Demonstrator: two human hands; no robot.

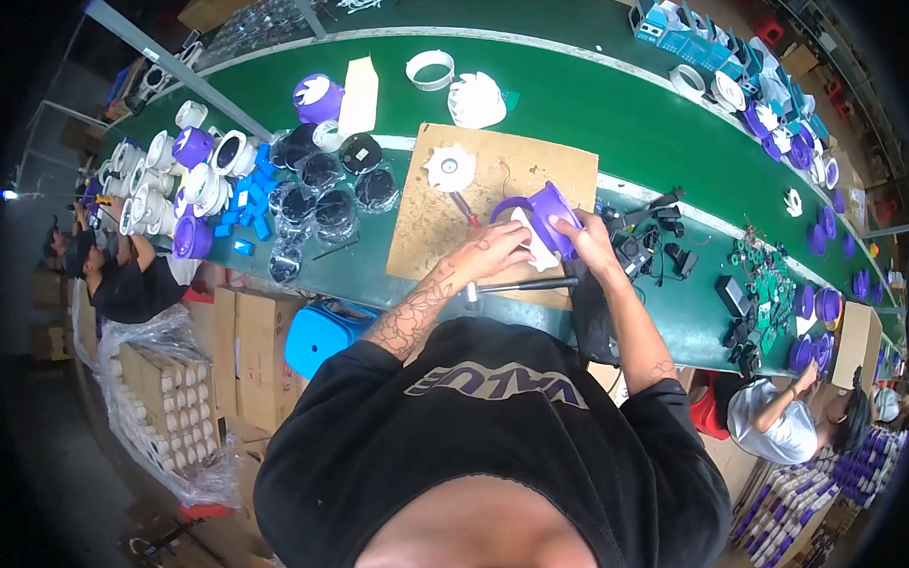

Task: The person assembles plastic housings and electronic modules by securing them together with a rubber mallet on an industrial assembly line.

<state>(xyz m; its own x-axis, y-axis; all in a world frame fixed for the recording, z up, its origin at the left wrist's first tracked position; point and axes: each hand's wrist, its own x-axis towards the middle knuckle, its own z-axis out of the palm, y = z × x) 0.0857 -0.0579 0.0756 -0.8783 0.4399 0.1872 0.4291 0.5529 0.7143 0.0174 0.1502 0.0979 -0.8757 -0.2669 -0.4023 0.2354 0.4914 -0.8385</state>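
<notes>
Purple plastic sits in our right hand [594,247]: its thumb and fingers grip the rim of a round housing [552,209], held tilted above the lower right part of a brown cardboard sheet [421,233] on the green bench [364,281]. Our left hand [501,248] has its fingers bent against a white part [539,249] at the housing's near left side; whether they pinch it or merely press, we cannot tell. Another purple piece [509,205] shows just behind, and we cannot see whether it joins the housing.

Beside our left hand, on the cardboard, lie a white finned wheel [448,169] and a tool with a red part [473,219]. A hammer [530,285] lies nearest us, its metal head to the left.

As for writing, large purple and pale capitals cross the chest of our black shirt [499,456]. The tall carton [257,352] beside the blue stool [324,342] bears small marks, too faint for us to read. Teal boxes [688,47] stand at the far right, any print on them too small to make out. Left of the cardboard, we see dark discs [335,212] in clear film.
</notes>
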